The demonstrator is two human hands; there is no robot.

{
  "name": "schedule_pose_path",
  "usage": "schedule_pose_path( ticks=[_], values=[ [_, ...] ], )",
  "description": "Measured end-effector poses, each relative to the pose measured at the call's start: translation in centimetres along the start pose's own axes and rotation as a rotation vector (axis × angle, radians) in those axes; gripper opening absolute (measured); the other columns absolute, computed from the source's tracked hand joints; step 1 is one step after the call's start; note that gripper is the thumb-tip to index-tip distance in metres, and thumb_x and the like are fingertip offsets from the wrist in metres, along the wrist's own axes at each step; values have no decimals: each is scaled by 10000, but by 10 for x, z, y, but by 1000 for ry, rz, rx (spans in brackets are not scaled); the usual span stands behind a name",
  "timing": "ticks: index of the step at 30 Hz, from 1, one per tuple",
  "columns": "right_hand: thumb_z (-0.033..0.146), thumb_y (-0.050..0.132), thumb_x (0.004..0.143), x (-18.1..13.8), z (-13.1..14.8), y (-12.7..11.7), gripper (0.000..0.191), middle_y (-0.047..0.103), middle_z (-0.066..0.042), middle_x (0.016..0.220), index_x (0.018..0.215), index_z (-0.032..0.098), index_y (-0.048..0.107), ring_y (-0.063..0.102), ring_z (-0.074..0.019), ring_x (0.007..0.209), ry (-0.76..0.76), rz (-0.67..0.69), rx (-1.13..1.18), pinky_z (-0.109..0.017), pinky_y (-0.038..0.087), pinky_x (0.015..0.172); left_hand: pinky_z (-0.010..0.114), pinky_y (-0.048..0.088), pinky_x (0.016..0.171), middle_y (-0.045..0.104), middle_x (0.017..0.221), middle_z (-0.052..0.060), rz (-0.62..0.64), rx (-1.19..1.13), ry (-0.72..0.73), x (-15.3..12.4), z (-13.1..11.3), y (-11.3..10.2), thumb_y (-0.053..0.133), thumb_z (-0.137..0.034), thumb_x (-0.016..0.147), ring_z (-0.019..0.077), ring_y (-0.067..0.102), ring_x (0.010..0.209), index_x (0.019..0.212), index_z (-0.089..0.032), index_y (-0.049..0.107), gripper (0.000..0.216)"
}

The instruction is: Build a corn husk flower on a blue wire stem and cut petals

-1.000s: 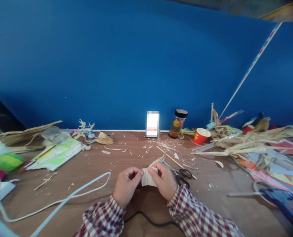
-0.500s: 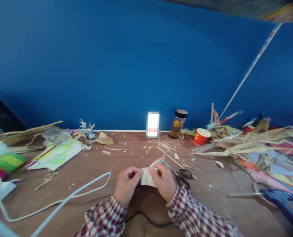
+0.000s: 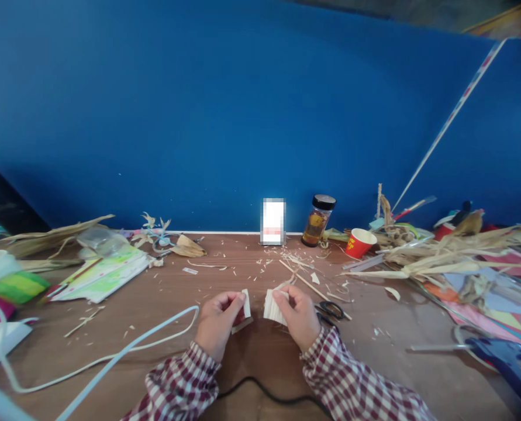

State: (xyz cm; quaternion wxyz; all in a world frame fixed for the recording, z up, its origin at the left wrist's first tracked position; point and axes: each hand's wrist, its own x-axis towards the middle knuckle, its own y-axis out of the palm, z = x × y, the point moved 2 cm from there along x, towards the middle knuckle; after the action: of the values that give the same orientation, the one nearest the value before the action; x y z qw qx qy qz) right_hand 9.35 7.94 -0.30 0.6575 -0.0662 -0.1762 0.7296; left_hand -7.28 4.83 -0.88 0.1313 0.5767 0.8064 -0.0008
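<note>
Between thumb and fingers, my left hand [image 3: 216, 324] pinches a narrow pale strip [image 3: 247, 304] that looks like corn husk. My right hand [image 3: 302, 320] grips a wider pale piece of ribbed corn husk [image 3: 273, 307] the same way. A gap of bare table separates the two pieces. Both hands are closed, just above the brown table near its middle. Scissors with black handles [image 3: 331, 310] lie just beyond my right hand, their blades mostly hidden by it. Thin husk scraps [image 3: 299, 260] are scattered farther back.
A jar with a black lid [image 3: 317, 221] and a red paper cup [image 3: 359, 244] stand at the back. Dried husks [image 3: 466, 251] and coloured paper pile up on the right, beside a blue glue gun [image 3: 492, 348]. A white cable [image 3: 133, 349] loops across the left.
The pale husk spanned both hands earlier; now there is a separate piece in each. My left hand has moved a little left and my right hand slightly right.
</note>
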Motion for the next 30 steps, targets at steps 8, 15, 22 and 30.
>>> schedule_pose_path(
  ticks=[8, 15, 22, 30],
  values=[
    [378, 433, 848, -3, 7, 1, 260, 434, 35, 551, 758, 175, 568, 391, -117, 503, -60, 22, -57, -230, 307, 483, 221, 435, 446, 618, 531, 6, 23, 264, 108, 24, -4, -19, 657, -375, 607, 116, 523, 465, 764, -131, 700, 293],
    [368, 466, 826, -4, 11, 2, 232, 447, 39, 535, 760, 169, 566, 412, -114, 486, -39, 56, 5, -229, 329, 470, 255, 464, 481, 678, 643, 43, -46, 411, 220, 26, -10, -26, 598, -328, 655, 153, 576, 520, 858, -146, 696, 290],
    [368, 541, 781, -3, 2, 11, 204, 570, 6, 627, 794, 165, 533, 514, -114, 528, 99, 143, 340, -214, 403, 475, 262, 495, 524, 660, 669, 39, 20, 343, 258, 3, -10, -6, 562, -411, 733, 151, 581, 550, 897, -151, 669, 326],
    [362, 584, 746, -3, 1, 14, 208, 580, 14, 612, 777, 167, 518, 527, -105, 519, 179, 164, 446, -203, 423, 469, 241, 490, 551, 669, 656, 38, 226, 160, 111, -8, 2, 12, 684, -338, 643, 138, 595, 576, 800, -127, 664, 264]
  ],
)
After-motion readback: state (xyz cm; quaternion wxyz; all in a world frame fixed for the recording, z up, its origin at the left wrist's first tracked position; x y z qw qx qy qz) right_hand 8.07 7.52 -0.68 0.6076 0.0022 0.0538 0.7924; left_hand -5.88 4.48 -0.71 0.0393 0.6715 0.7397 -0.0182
